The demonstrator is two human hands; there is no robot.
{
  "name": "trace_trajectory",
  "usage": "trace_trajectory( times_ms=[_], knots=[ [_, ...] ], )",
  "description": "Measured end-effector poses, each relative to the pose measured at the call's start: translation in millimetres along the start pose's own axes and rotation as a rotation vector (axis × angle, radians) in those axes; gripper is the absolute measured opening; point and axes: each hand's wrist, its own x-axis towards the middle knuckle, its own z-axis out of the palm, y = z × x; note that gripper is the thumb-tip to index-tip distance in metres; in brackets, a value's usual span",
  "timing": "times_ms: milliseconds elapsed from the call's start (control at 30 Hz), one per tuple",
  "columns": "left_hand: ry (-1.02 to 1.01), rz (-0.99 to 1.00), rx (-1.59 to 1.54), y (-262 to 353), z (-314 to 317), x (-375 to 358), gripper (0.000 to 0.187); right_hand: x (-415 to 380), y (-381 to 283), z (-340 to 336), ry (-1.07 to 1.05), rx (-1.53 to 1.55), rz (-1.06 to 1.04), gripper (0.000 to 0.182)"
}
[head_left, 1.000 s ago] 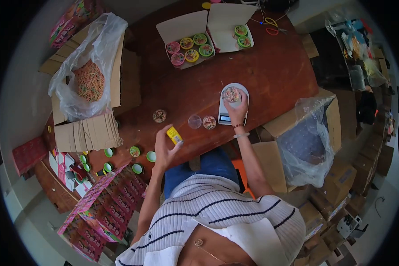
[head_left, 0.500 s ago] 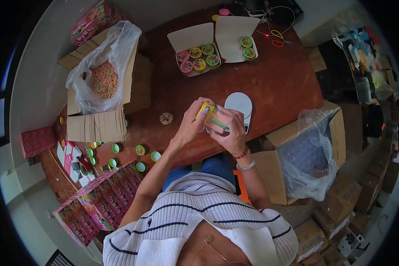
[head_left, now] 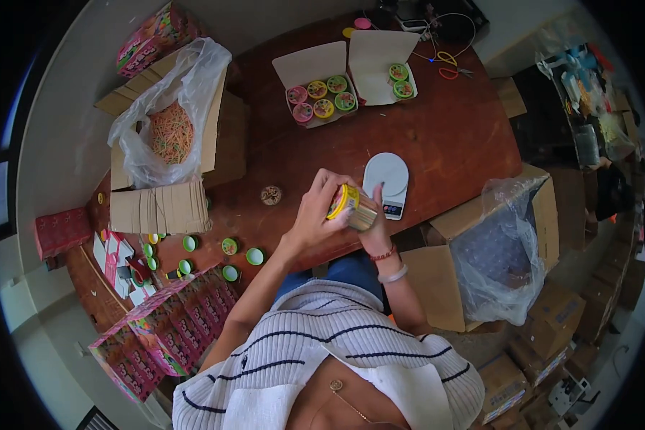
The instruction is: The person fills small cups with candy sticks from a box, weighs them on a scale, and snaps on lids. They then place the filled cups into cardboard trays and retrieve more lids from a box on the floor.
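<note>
My left hand point(head_left: 321, 203) is wrapped round a small clear jar point(head_left: 364, 217) with a yellow lid point(head_left: 344, 201), its thumb along the lid's near side. Thin pale sticks show through the jar's wall. The jar is tilted, its base toward my right hand point(head_left: 378, 233). That hand stands with its fingers stretched upward beside the base, partly hidden behind the jar. Just beyond it lies a white kitchen scale point(head_left: 386, 178) with a small display. A round tub of sticks point(head_left: 271, 195) sits to the left on the table.
Two open white boxes point(head_left: 321, 118) hold lidded tubs at the back. A carton point(head_left: 158, 209) of loose coloured sticks point(head_left: 170, 135) stands left; another carton point(head_left: 426, 283), plastic-lined, is at right. Green lids point(head_left: 255, 256) and pink printed boxes point(head_left: 186, 326) lie left. Scissors point(head_left: 448, 73) rest at the far right.
My right hand has let go of the jar's body and its fingers have straightened. The jar has turned in my left hand and lies slightly nearer me; the scale's display now shows.
</note>
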Motion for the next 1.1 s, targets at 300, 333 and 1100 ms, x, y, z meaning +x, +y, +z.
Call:
trace_trajectory(
  times_ms=[300, 333, 1100],
  knots=[
    [0.008, -0.104, 0.045, -26, 14, 36, 0.046, 28, 5, -6, 0.200, -0.198, -0.429, 0.052],
    [0.019, -0.121, 0.031, -29, 22, 41, 0.048, 26, 2, 2, 0.289, -0.511, -0.663, 0.051],
    [0.070, 0.011, 0.520, -304, 135, 332, 0.056, 95, 88, -125, 0.043, -1.622, -0.346, 0.078]
  ],
)
